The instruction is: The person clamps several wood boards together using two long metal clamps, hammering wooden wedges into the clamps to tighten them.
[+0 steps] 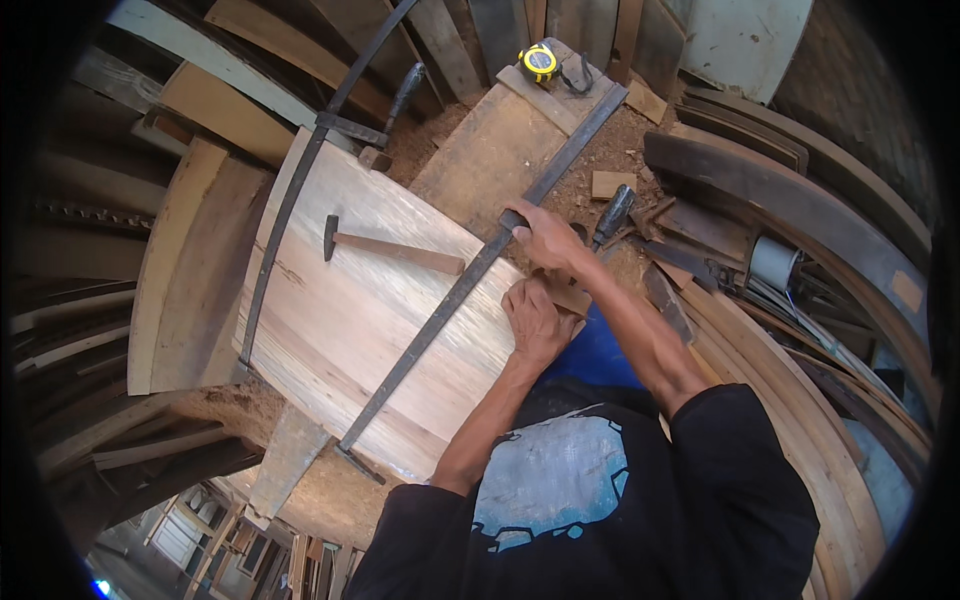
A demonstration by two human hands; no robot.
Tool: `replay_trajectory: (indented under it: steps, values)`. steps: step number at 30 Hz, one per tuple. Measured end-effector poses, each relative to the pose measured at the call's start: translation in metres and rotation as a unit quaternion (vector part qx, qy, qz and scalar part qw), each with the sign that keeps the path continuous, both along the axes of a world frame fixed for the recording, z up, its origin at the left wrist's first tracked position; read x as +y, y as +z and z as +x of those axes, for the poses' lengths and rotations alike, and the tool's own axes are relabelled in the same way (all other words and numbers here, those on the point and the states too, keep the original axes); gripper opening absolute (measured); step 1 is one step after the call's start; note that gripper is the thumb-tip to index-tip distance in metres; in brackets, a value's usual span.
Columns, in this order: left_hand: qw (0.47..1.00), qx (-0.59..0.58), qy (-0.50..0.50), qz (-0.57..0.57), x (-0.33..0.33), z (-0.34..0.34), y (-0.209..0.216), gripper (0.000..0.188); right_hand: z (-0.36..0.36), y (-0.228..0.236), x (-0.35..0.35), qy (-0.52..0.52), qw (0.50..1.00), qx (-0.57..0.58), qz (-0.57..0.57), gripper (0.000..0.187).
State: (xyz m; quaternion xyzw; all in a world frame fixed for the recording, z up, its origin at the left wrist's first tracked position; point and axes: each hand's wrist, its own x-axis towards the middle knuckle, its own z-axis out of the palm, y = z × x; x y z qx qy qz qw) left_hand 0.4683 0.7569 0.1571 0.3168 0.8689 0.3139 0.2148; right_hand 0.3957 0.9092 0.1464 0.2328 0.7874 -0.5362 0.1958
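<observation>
A wide pale wooden panel (370, 300) lies in front of me, with a dark metal bar clamp (430, 325) running across its near side. My right hand (545, 238) is closed round the clamp's sliding jaw, close to its black handle (613, 215). Just below it, at the panel's edge, my left hand (542, 322) grips a small wood block (568, 295); its fingers partly cover the block. A hammer (400, 252) with a wooden handle rests on the panel. Across the panel's far side sits a second bar clamp (290, 200), its handle (404, 95) pointing upward.
Beyond the panel, a yellow tape measure (539, 62) stands on a worn board (490, 140). Sawdust and a small offcut (612, 185) lie to the right. Stacked planks (770, 400) crowd the right side, and more boards (195, 270) lean at the left.
</observation>
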Motion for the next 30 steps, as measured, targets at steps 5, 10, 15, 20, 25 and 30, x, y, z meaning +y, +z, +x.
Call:
replay_trajectory:
  steps: [5,10,15,20,25,30]
  values:
    - [0.999,0.02,0.035,0.011,0.009,0.005,-0.009,0.097,0.0,-0.007,-0.001,-0.01,0.999,0.03,0.001,0.043]
    - [0.999,-0.001,0.031,0.026,0.003,-0.001,-0.016,0.1,-0.003,-0.018,0.001,0.0,0.999,0.046,-0.025,0.045]
    - [0.997,0.074,0.024,-0.024,0.009,-0.009,0.017,0.097,-0.001,-0.016,-0.001,-0.006,0.999,0.032,-0.011,0.045]
    - [0.994,-0.062,0.017,-0.088,0.012,-0.019,0.032,0.088,0.001,-0.014,-0.002,-0.023,0.999,0.031,0.01,0.045]
    - [0.998,-0.042,0.047,0.025,0.011,-0.013,0.011,0.087,-0.007,-0.003,0.004,0.005,1.0,-0.003,-0.016,0.045]
    - [0.994,-0.051,0.061,0.071,0.016,-0.008,0.001,0.09,-0.005,0.0,0.007,0.004,1.0,0.016,0.014,0.045]
